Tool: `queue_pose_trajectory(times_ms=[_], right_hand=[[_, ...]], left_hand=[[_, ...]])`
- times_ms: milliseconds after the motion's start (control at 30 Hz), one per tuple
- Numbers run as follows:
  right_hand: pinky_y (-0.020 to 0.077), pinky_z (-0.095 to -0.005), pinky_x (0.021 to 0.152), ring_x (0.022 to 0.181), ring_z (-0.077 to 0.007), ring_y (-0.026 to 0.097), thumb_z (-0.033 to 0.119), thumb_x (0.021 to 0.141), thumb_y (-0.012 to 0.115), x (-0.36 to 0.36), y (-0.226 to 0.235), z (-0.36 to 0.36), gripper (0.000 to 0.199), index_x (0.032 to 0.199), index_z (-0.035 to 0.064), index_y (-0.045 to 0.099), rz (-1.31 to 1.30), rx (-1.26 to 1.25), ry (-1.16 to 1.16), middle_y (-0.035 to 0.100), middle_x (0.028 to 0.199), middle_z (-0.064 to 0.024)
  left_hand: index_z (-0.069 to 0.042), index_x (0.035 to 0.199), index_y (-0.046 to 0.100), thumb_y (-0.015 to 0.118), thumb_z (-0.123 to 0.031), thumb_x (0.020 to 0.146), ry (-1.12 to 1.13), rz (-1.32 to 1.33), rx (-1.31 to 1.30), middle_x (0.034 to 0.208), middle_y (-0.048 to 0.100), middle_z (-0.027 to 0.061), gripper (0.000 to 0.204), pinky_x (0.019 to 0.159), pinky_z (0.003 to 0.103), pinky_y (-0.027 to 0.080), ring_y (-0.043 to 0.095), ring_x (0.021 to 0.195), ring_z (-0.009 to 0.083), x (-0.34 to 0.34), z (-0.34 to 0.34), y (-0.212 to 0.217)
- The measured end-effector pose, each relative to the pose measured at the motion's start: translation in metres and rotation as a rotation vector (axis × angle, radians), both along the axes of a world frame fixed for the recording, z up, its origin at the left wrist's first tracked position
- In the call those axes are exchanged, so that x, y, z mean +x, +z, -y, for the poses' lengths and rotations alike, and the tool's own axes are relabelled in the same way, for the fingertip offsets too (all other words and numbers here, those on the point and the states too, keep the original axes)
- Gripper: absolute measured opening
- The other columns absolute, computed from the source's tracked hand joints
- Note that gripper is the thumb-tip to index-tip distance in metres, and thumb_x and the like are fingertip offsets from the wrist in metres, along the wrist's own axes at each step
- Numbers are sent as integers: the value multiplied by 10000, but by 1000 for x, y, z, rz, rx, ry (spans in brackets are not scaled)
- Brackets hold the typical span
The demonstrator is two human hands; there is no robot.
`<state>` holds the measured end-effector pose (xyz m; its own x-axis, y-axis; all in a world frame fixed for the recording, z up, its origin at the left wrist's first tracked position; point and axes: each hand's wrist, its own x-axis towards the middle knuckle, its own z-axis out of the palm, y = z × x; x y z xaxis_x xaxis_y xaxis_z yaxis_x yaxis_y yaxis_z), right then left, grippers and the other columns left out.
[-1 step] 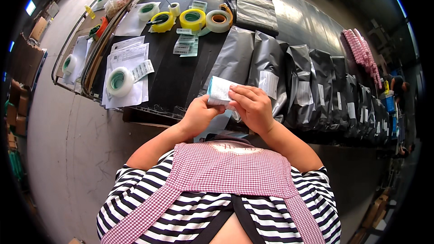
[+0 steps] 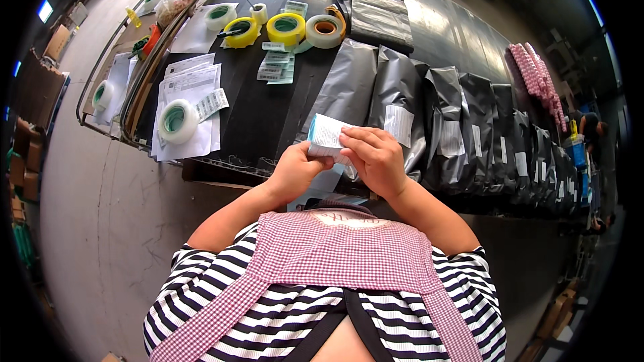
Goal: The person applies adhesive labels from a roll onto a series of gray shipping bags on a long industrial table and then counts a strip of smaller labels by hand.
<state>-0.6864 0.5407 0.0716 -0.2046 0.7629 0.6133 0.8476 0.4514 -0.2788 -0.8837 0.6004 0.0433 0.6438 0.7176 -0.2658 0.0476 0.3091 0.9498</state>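
Note:
In front of my chest, at the table's near edge, I hold a roll or folded strip of white printed labels [image 2: 327,133] with a teal backing edge. My left hand [image 2: 300,167] grips its lower left side, thumb on top. The fingers of my right hand [image 2: 376,157] lie together over its right side, and their tips press on the printed face. Grey plastic mailing bags [image 2: 345,80] lie just beyond my hands. The nearest one to the right bears a white label [image 2: 398,125].
Several bagged parcels [image 2: 477,127] stand in a row to the right. At left lie papers [image 2: 201,77] under a clear tape roll [image 2: 178,121]. Yellow tape rolls [image 2: 285,27] and barcode stickers [image 2: 275,64] sit farther back, near folded grey bags [image 2: 379,13]. Pink checked cloth [image 2: 537,80] lies far right.

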Motion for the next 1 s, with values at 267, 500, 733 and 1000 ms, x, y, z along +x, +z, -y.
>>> queue_pose_trajectory(times_ms=[267, 500, 733, 1000], right_hand=[[472, -277, 611, 705, -123, 607, 209, 959, 655, 72, 4, -61, 187, 974, 41, 736, -846, -995, -212, 701, 872, -10], [521, -314, 562, 658, -108, 595, 227, 1006, 601, 123, 48, -116, 219, 978, 60, 739, -1081, -137, -423, 689, 814, 2], [525, -407, 949, 1109, -353, 653, 130, 908, 685, 52, -101, -85, 239, 1120, 22, 704, -357, 72, -497, 672, 1199, -199], [481, -399, 1024, 1252, -337, 572, 173, 908, 687, 35, -120, -71, 301, 1162, 12, 687, -223, 45, -432, 636, 1286, -185]], left_hand=[[-10, 1069, 699, 710, -48, 860, -255, -248, 248, 1044, 665, 117, 213, 877, 338, 493, 641, 949, 211, -27, -10, -11], [-56, 1138, 692, 715, -65, 875, -542, -308, 384, 1321, 535, 121, 264, 1013, 359, 460, 563, 1201, 288, -38, -6, -20], [-66, 1170, 679, 699, -47, 883, -576, -309, 406, 1336, 530, 122, 289, 1035, 358, 451, 549, 1230, 296, -30, -9, -21], [-36, 1240, 628, 724, -46, 855, -520, -279, 327, 1302, 531, 156, 397, 1001, 379, 483, 575, 1173, 314, -36, -6, -43]])
